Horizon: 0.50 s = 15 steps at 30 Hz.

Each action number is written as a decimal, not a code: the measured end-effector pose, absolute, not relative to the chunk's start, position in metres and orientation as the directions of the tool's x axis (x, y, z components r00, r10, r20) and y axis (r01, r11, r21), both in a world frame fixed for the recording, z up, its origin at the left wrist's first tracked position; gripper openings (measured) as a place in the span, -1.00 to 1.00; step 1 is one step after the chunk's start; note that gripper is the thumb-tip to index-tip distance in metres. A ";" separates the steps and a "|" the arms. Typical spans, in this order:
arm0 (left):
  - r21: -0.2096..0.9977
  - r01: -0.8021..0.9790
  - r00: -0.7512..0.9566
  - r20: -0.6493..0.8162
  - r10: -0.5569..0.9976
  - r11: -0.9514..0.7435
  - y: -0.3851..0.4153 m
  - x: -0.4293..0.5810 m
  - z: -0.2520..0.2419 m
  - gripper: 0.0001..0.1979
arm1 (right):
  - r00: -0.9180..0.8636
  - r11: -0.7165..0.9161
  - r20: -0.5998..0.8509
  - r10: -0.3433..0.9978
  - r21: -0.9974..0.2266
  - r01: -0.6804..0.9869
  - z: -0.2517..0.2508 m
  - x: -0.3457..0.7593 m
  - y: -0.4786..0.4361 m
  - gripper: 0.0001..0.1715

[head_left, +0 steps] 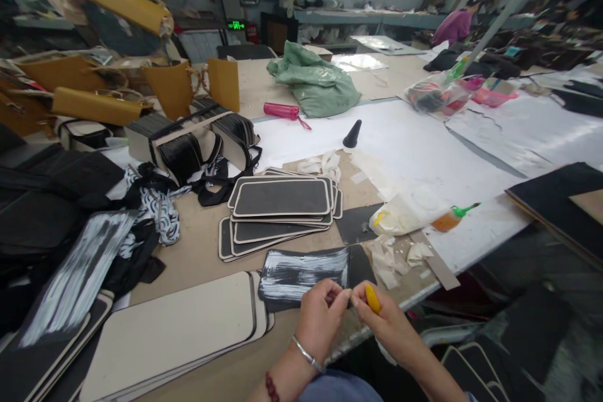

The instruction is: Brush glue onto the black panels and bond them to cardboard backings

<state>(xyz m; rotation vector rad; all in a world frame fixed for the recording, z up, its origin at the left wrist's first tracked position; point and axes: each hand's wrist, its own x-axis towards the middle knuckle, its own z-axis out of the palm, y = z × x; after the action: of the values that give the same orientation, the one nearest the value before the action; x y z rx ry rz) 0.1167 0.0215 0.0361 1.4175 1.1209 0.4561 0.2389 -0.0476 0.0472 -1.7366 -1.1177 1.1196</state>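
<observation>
Near the front edge of the table my two hands meet at their fingertips. My right hand point(387, 325) is closed around a small tool with a yellow handle point(372, 299); its working end is hidden. Thumb and forefinger of my left hand point(320, 314) are pinched together against the right fingertips, and what lies between them is too small to make out. Just behind the left hand lies a black piece streaked with white point(301, 269). Stacked black panels with pale edges point(281, 198) lie farther back, and beige panels point(174, 333) sit to the left.
Black and tan bag parts point(179, 138) crowd the left side. Behind are a green plastic sack point(313, 81), a pink cylinder point(281, 110) and a black cone point(353, 134). A green-tipped bottle point(450, 218) and crumpled scraps point(386, 260) lie right. A person point(455, 26) in purple is far back.
</observation>
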 end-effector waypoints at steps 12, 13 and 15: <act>0.900 0.300 0.446 -0.425 0.788 0.316 0.032 0.111 0.040 -0.89 | 0.176 -0.274 -0.216 0.960 -0.849 0.452 0.042 0.227 -0.049 -0.77; 0.900 0.291 0.444 -0.427 0.788 0.324 0.032 0.111 0.039 -0.89 | 0.177 -0.270 -0.211 0.961 -0.846 0.460 0.042 0.226 -0.049 -0.77; 0.897 0.274 0.441 -0.439 0.783 0.348 0.032 0.111 0.038 -0.89 | 0.177 -0.264 -0.203 0.963 -0.844 0.467 0.041 0.226 -0.050 -0.78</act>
<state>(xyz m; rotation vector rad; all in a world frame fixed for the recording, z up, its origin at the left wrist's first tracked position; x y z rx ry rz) 0.1109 0.0318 0.0379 1.2171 1.1148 0.4384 0.2257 -0.0499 0.0412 -1.8270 -1.3485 1.0076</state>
